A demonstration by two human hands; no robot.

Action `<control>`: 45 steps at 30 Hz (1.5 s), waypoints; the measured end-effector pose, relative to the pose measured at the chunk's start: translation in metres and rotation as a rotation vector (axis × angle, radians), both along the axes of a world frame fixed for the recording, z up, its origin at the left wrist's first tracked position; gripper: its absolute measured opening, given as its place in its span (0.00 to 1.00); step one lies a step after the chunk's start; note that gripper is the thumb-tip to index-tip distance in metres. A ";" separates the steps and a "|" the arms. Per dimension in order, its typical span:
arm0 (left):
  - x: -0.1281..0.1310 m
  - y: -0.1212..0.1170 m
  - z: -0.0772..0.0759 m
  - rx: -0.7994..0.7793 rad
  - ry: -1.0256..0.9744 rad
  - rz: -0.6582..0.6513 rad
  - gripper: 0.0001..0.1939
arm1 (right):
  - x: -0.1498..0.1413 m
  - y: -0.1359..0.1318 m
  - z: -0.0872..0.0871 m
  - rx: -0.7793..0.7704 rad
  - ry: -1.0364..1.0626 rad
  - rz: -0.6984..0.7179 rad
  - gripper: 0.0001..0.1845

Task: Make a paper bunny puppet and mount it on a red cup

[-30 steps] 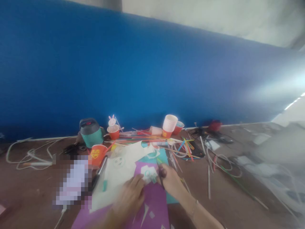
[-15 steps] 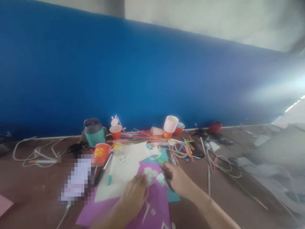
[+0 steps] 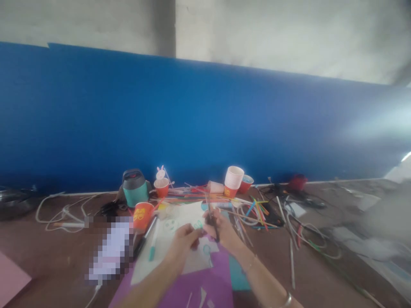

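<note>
My left hand (image 3: 183, 240) is closed in a pinch on a small white paper piece (image 3: 198, 224) with green loops drawn on it. My right hand (image 3: 222, 229) is wrapped around dark-handled scissors (image 3: 212, 222), blades pointing up and away, close to that piece. Below the hands lies a large white sheet (image 3: 183, 214) with a faint face drawn on it, over a purple sheet (image 3: 215, 284). Another white scrap (image 3: 208, 247) with a green outline rests under the hands. A teal-capped marker (image 3: 151, 252) lies on the white sheet's left side.
An orange paper cup (image 3: 143, 216), a black pen (image 3: 146, 235) and a teal flask (image 3: 135, 192) stand or lie at left. Behind are stacked paper cups (image 3: 233, 177) and a cup with a bunny figure (image 3: 161, 187). Coloured sticks (image 3: 257, 209) and cables (image 3: 308, 233) spread rightward.
My left hand has lifted from the sheets and now pinches a paper piece. The scissors in my right hand have turned upward and moved toward it. The view has tilted up slightly.
</note>
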State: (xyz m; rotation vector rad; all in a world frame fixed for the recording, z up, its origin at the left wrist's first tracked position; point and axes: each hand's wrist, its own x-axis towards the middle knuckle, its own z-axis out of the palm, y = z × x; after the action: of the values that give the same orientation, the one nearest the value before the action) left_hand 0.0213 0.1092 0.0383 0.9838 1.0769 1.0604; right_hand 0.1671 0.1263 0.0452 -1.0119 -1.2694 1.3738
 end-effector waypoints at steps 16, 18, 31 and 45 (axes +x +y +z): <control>0.001 0.009 -0.010 0.002 -0.095 0.026 0.17 | -0.011 -0.023 -0.022 0.053 -0.169 0.168 0.18; 0.000 0.009 -0.010 0.002 -0.050 0.031 0.18 | -0.011 -0.022 -0.022 0.041 -0.174 0.173 0.17; -0.008 0.015 -0.008 0.012 0.122 0.062 0.20 | -0.010 -0.022 -0.025 0.035 -0.218 0.129 0.13; -0.008 0.014 -0.005 -0.009 0.106 0.031 0.20 | -0.010 -0.022 -0.026 0.037 -0.212 0.126 0.13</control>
State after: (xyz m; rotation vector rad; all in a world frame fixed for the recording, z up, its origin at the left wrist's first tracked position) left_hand 0.0129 0.1230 0.0329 1.0283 1.1858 1.0368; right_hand 0.1575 0.1046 0.0189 -1.0892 -1.5324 1.3594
